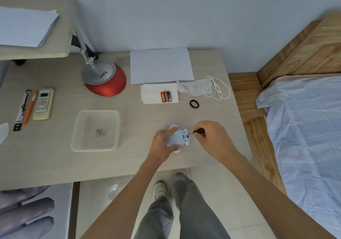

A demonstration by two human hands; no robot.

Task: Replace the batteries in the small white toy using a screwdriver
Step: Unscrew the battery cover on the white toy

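The small white toy (177, 137) lies on its side on the desk (55, 157), underside toward me. My left hand (162, 143) grips it from the left. My right hand (212, 137) holds a black-handled screwdriver (197, 131), whose tip touches the toy's underside by a small red part. Three batteries (166, 96), two orange and one dark blue, lie side by side on a white tissue (151, 95) further back.
A clear plastic tray (96, 130) sits left of the toy. A red-based desk lamp (105, 80), a remote control (43, 103), an orange pen, white paper (160, 65), a black hair tie (194, 103) and a white cable (217, 88) lie around. A bed stands at right.
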